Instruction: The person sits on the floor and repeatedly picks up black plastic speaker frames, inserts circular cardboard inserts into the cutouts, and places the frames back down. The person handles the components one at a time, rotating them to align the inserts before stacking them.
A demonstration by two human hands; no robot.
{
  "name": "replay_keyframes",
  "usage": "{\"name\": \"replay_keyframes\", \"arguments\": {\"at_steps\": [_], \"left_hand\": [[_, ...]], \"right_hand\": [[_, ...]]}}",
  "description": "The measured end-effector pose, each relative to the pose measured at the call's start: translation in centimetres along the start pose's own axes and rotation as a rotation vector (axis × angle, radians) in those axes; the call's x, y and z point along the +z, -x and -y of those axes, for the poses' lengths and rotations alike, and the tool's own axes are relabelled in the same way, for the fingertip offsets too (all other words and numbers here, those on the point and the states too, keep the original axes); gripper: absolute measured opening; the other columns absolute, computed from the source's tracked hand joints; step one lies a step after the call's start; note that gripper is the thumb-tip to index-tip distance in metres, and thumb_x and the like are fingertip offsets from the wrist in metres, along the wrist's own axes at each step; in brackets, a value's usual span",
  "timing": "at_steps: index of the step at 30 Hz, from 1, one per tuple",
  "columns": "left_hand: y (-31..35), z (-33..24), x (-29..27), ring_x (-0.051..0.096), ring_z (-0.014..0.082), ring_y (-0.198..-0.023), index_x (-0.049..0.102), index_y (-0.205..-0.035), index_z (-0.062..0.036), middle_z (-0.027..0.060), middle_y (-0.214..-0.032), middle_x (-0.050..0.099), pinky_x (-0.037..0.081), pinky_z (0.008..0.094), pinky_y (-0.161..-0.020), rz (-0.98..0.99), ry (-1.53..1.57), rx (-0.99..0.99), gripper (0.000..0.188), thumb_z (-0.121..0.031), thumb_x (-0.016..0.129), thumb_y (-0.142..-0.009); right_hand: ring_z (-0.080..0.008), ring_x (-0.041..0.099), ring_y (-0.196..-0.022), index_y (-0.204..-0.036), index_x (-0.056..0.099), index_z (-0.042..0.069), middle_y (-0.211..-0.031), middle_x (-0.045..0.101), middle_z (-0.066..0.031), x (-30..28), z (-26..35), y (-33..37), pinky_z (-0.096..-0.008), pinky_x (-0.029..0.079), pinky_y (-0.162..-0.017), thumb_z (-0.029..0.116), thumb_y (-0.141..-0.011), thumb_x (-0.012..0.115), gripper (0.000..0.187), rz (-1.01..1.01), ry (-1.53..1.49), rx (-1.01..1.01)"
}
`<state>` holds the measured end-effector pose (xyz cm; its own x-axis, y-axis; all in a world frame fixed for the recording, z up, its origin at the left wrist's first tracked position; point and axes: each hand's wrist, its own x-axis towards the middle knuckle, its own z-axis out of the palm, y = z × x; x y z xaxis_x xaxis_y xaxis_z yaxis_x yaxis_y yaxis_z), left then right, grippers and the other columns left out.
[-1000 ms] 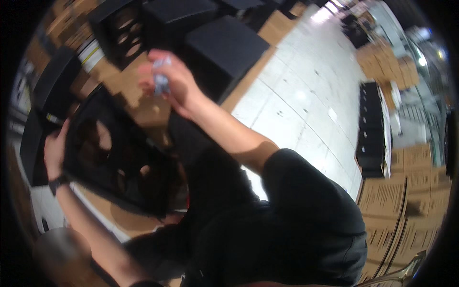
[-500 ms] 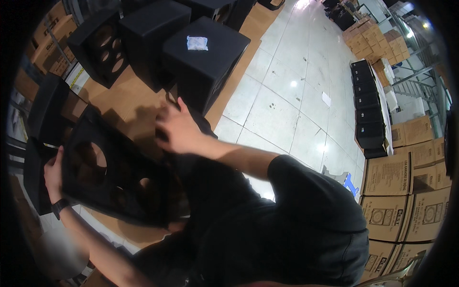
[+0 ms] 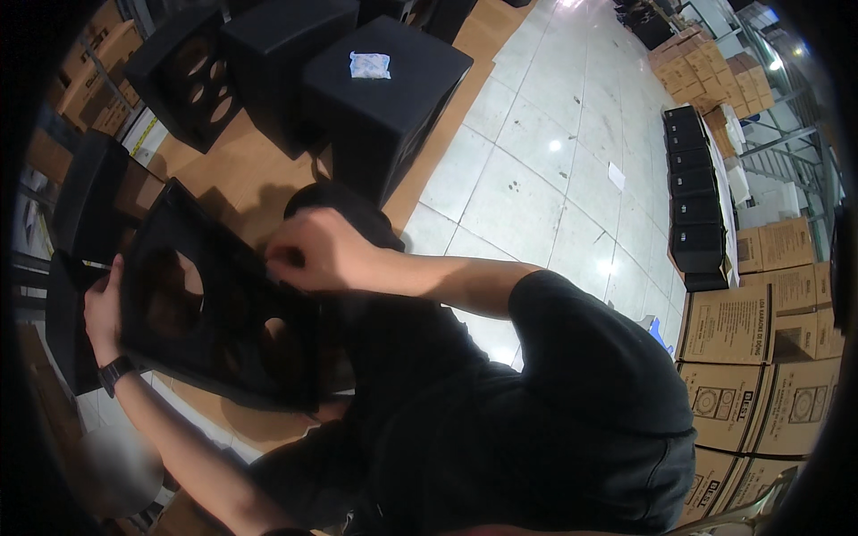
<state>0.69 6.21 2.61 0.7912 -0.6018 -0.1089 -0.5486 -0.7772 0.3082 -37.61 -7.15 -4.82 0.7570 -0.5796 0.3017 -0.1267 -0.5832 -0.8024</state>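
A black speaker cabinet (image 3: pixel 234 308) with round cut-outs in its front leans before my legs. My left hand (image 3: pixel 105 308), below a dark wristwatch, grips the cabinet's left edge with the thumb along its top. At the cabinet's upper right edge is my right hand (image 3: pixel 320 252), its fingers curled together. Whatever those fingers hold, if anything, is too hidden to name. A round black shape (image 3: pixel 335 198) shows just behind the right hand.
More black cabinets (image 3: pixel 384 94) stand ahead on brown cardboard (image 3: pixel 255 161), one with a small white packet (image 3: pixel 369 65) on top. White floor tiles (image 3: pixel 527 170) stretch to the right, beside a row of black boxes (image 3: pixel 697 196) and stacked cartons (image 3: pixel 726 402).
My right hand has moved down and left onto the cabinet's edge, and its fingers have curled in. The left hand keeps its grip, while the cabinet has shifted slightly.
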Motion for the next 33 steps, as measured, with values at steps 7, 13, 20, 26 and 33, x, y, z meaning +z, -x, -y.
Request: {"name": "replay_keyframes", "arguments": {"at_steps": [7,13,20,26,33], "left_hand": [[-0.2,-0.3,0.1,0.060,0.0355,-0.131,0.072,-0.130,-0.0106,0.0180,-0.132,0.069,0.040,0.0419,-0.112,-0.007,0.004,-0.013,0.085,-0.080,0.059,-0.084],[-0.7,-0.3,0.3,0.059,0.0355,-0.132,0.072,-0.131,-0.0107,0.0180,-0.134,0.068,0.040,0.0419,-0.113,-0.003,-0.006,-0.014,0.086,-0.081,0.059,-0.084],[-0.7,-0.4,0.4,0.059,0.0360,-0.131,0.073,-0.129,-0.0106,0.0182,-0.132,0.069,0.041,0.0420,-0.111,-0.027,-0.028,-0.021,0.084,-0.080,0.058,-0.085],[0.0,-1.0,0.2,0.059,0.0376,-0.131,0.073,-0.128,-0.0114,0.0189,-0.132,0.069,0.042,0.0441,-0.111,-0.025,-0.068,-0.041,0.084,-0.082,0.055,-0.085],[0.0,-1.7,0.2,0.058,0.0379,-0.133,0.072,-0.131,-0.0123,0.0184,-0.134,0.068,0.040,0.0444,-0.113,-0.006,-0.074,-0.039,0.085,-0.082,0.053,-0.086]], "right_hand": [[-0.0448,0.042,-0.140,-0.121,0.075,0.014,-0.142,0.057,-0.0182,-3.7,0.5,1.2,-0.0554,0.045,-0.103,0.030,-0.080,0.081,0.044,0.396,0.471,0.048],[-0.0499,0.035,-0.144,-0.134,0.067,0.014,-0.152,0.047,-0.0209,-3.5,2.4,1.2,-0.0588,0.042,-0.109,0.034,-0.082,0.080,0.058,0.080,0.606,0.116],[-0.0289,0.068,-0.060,-0.101,0.075,0.007,-0.074,0.071,-0.0093,-6.4,-0.1,-0.8,-0.0406,0.054,-0.059,0.027,-0.082,0.080,0.029,-0.161,0.192,-0.050],[-0.0425,0.048,-0.136,-0.121,0.075,0.022,-0.146,0.054,-0.0164,-12.6,-9.8,-9.0,-0.0569,0.044,-0.107,0.033,-0.086,0.075,0.036,-0.379,0.887,0.009],[-0.0481,0.037,-0.146,-0.129,0.071,0.025,-0.162,0.036,-0.0222,-15.7,-14.9,-10.7,-0.0618,0.038,-0.114,0.044,-0.092,0.071,0.041,-0.347,0.984,0.180]]}}
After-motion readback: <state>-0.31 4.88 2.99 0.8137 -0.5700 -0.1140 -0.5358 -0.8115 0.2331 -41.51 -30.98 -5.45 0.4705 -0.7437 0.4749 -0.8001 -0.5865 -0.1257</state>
